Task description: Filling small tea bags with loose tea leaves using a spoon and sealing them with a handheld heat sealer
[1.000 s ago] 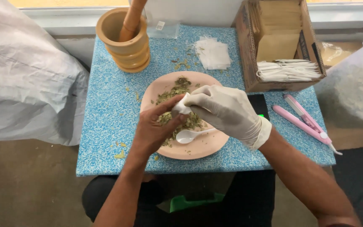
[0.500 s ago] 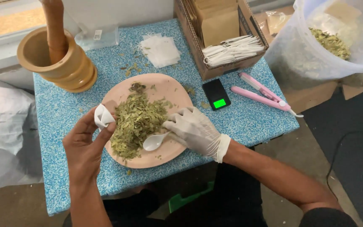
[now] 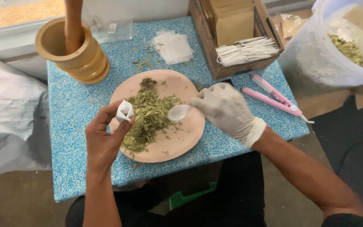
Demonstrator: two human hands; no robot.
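Over one pink plate [image 3: 181,138], two hands [image 3: 106,141], one spoon [image 3: 178,112], seemingly one sachet [image 3: 124,112].

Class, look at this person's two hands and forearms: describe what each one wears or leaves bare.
The right hand wears a thin white disposable glove, its cuff rolled at the wrist. The left hand is bare, with no glove. Both forearms are uncovered; no watch or jewellery shows.

White spoon [image 3: 178,112] now lifted off plate [image 3: 181,138]

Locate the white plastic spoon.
The white spoon is in the gloved right hand, over the pink plate, right of the dried leaves.
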